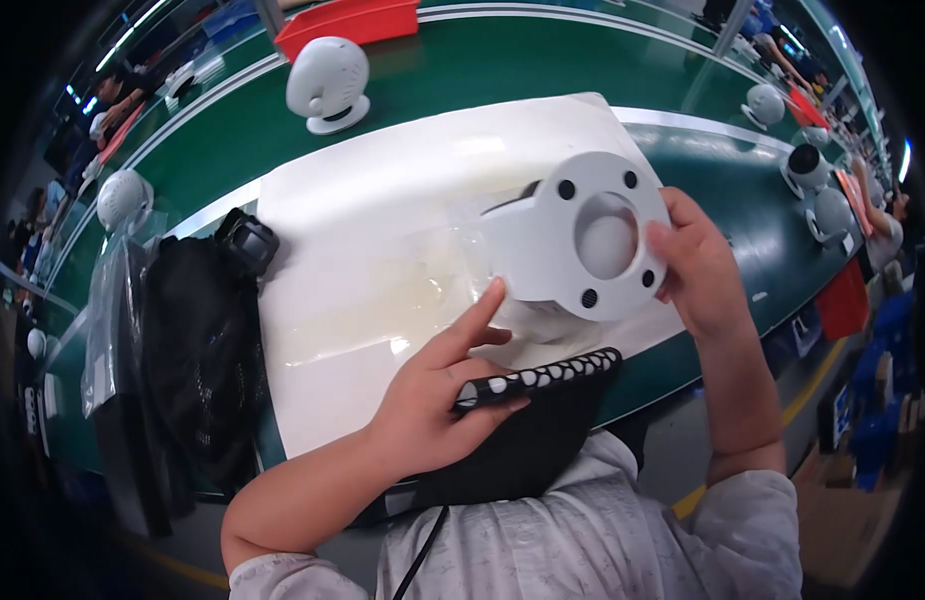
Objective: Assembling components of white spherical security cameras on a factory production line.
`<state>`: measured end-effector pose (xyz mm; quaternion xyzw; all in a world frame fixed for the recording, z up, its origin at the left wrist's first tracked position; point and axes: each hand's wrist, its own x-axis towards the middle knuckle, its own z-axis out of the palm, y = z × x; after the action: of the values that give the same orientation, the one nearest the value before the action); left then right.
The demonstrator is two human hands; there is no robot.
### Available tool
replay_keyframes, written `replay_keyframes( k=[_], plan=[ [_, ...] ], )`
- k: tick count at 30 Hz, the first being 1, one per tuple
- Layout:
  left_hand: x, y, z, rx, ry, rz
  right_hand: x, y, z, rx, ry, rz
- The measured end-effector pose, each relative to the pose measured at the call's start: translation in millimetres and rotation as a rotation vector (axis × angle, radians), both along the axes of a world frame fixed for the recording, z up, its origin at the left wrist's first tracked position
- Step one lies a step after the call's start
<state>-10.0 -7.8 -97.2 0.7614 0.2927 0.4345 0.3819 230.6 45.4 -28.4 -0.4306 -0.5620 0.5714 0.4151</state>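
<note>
A white plastic fan base is tilted up over the pale sheet, its underside toward me. It has a round opening in the middle and several black round feet. My right hand grips its right rim, thumb on the underside. My left hand is closed around a narrow black strip with white cell-like spots; I cannot make out its kind. The left index finger stretches out to the lower left edge of the base, touching or nearly so. What lies behind the base is mostly hidden; clear plastic film shows beside it.
The pale sheet covers part of the green table. At left lie a black mesh bag, a black device and clear plastic bags. A white fan and a red bin stand on the far side.
</note>
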Motion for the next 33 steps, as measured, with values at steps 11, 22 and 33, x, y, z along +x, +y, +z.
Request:
replay_keyframes(
  k=[11,22,33],
  plan=[
    [-11.0,-3.0,2.1,0.081,0.019,-0.017,-34.3,165.1,-35.0,0.992,-0.851,-0.277],
    [-16.3,6.8,-17.3,-0.103,0.007,-0.051,-68.5,271.0,-67.5,0.613,-1.777,-0.05],
    [-15.6,11.0,-12.9,-0.193,0.004,-0.069,-202.1,241.2,-102.4,1.154,-1.221,-0.12]
  ],
)
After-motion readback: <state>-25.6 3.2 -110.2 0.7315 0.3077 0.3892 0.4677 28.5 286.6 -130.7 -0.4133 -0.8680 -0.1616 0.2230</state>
